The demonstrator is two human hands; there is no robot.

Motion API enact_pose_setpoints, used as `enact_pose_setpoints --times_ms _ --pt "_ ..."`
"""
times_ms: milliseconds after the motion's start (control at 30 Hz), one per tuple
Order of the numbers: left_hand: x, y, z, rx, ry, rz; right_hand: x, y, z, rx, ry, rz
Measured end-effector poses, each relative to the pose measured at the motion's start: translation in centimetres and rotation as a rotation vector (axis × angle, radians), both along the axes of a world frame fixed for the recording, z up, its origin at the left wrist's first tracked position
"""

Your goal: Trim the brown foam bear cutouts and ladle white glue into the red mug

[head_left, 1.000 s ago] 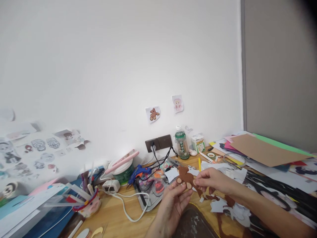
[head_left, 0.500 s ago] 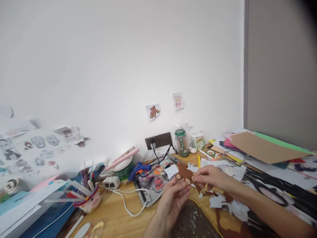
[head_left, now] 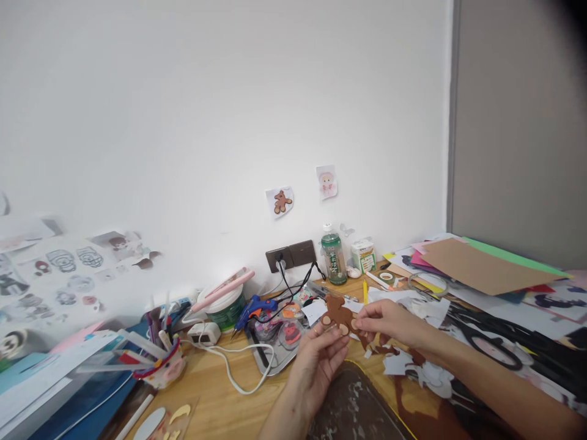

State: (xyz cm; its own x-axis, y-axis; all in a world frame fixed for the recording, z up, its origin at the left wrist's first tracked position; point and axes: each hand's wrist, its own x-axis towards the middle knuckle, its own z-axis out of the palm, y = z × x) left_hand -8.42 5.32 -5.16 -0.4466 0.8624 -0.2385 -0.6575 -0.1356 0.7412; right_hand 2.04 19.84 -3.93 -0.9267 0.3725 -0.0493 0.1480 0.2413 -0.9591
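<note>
A white wall [head_left: 206, 122] backs your scene; a wooden bench [head_left: 215, 400] runs along its foot. Your forearms come in from the near side, the right one slanting far and left, the left one rising more steeply. A dark brown board [head_left: 353, 406] lies on the bench at the near edge, between them. Coloured sheets [head_left: 486, 266] are stacked at the far right.

Your left hand [head_left: 321, 366] is tilted up at the wrist, fingers bent, pinching the near-left part of a brown bear cutout [head_left: 340, 315]. Your right hand [head_left: 389, 324] meets it from the right: back of the hand outward, thumb and forefinger pressed together on the cutout's right edge, other fingers curled beneath.

The cutout sits up between both hands, beyond the board, tilted, its pale foot patches toward you. A metal tray [head_left: 283, 362] of small packets lies just left of it; a green-labelled bottle [head_left: 334, 260] stands beyond, near the wall. Left of that, a blue glue gun [head_left: 257, 307]. Smallest noted: a bear picture [head_left: 280, 202] on the wall.
</note>
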Motion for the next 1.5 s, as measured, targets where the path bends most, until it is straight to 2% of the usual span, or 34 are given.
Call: enact_pose_setpoints --times_ms 400,767,1500 --pt "0.0 -0.1 -0.2 -0.003 -0.011 0.01 0.1 -0.3 0.2 -0.016 -0.011 0.003" --pt "-0.1 0.0 0.0 -0.004 -0.013 0.011 -0.1 0.0 -0.6 -0.042 0.006 0.005" --pt "0.2 0.0 0.1 -0.082 -0.026 0.042 -0.2 -0.4 -0.8 -0.057 -0.042 -0.015"
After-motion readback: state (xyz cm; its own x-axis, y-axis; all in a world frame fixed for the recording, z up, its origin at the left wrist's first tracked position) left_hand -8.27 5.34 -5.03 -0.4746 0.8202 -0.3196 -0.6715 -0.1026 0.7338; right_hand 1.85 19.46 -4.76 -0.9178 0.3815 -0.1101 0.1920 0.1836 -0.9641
